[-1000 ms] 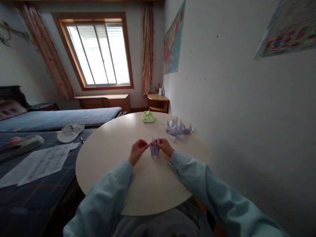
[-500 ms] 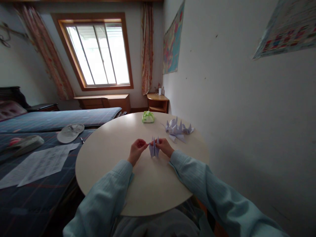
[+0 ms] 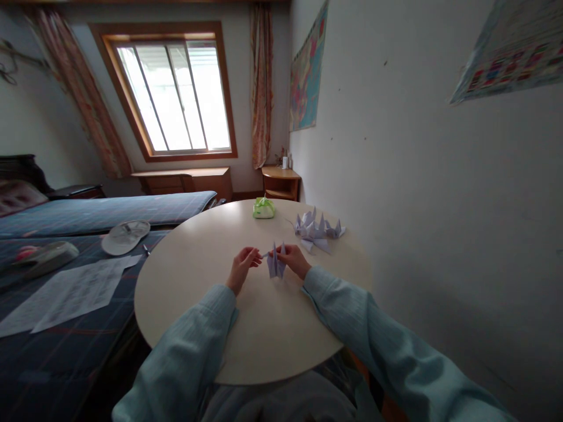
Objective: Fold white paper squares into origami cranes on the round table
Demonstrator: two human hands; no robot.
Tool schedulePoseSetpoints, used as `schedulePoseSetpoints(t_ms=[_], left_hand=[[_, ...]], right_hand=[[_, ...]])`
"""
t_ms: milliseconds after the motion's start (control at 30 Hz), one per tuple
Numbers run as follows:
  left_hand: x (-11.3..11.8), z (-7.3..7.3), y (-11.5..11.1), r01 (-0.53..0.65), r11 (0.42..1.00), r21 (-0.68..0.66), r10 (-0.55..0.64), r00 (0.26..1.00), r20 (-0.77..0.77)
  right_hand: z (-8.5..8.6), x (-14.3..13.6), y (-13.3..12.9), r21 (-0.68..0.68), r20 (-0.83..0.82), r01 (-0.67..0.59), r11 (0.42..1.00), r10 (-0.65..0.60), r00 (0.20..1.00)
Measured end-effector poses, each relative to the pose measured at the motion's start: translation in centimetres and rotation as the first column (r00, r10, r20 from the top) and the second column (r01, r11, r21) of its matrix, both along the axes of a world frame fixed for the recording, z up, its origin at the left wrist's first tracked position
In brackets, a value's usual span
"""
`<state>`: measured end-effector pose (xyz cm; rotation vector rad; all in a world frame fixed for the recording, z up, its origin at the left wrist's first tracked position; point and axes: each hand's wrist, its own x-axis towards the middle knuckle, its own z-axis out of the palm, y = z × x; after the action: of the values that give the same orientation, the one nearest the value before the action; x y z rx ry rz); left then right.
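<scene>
A pale lilac paper crane stands upright just above or on the round table, its folded points up and a thin tip reaching left. My right hand pinches it from the right, near the top of the folds. My left hand is beside the thin left tip, fingers loosely bent and slightly apart. Whether its fingertips still touch that tip is hard to make out. Beyond my right hand lies a cluster of folded paper cranes of the same paper.
The round cream table has a green-and-white tissue pack at its far side. To the left, a bed holds a white cap, printed sheets and a pen. A white wall rises close on the right.
My left fingers have loosened from their pinch on the crane's thin tip and drawn slightly left. The crane has turned a little and moved slightly right in my right hand.
</scene>
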<state>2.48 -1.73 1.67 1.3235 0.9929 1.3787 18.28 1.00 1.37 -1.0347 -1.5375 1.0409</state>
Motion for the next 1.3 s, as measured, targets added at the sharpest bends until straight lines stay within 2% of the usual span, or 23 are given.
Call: schedulePoseSetpoints(t_ms=[133,267,367,567,767,933,1133,1300], left_hand=[[0.1,-0.1,-0.1,0.049,0.999,0.015,-0.047,0.991,-0.125],[0.2,-0.3,0.0,0.009,0.995,0.096,0.012,0.976,-0.217],[0.2,-0.4,0.2,-0.030,0.990,0.139,0.064,0.967,-0.245],[0.1,-0.4,0.3,-0.034,0.985,0.170,0.081,0.959,-0.272],[0.2,-0.7,0.3,0.010,0.989,0.150,0.035,0.954,-0.298],[0.2,-1.4,0.6,0.096,0.984,0.150,-0.035,0.931,-0.364],[0.0,-1.3,0.8,-0.011,0.980,0.196,0.087,0.921,-0.381],[-0.5,-1.2,1.1,-0.143,0.962,0.231,0.216,0.918,-0.332]], right_hand=[[0.0,0.1,0.1,0.018,-0.006,0.004,1.000,-0.003,1.000],[0.1,0.0,-0.1,0.016,0.011,0.008,1.000,-0.009,1.000],[0.2,0.0,-0.2,0.005,0.003,0.000,1.000,0.000,1.000],[0.5,0.0,-0.5,0.004,0.001,-0.010,1.000,0.010,1.000],[0.4,0.1,-0.4,0.021,-0.012,0.000,1.000,0.000,1.000],[-0.2,0.0,0.1,0.019,-0.055,-0.038,0.999,0.039,0.998],[-0.3,-0.1,0.2,0.052,-0.071,-0.059,0.997,0.063,0.996],[-0.3,0.2,0.5,0.137,0.021,-0.034,0.990,0.032,0.999]])
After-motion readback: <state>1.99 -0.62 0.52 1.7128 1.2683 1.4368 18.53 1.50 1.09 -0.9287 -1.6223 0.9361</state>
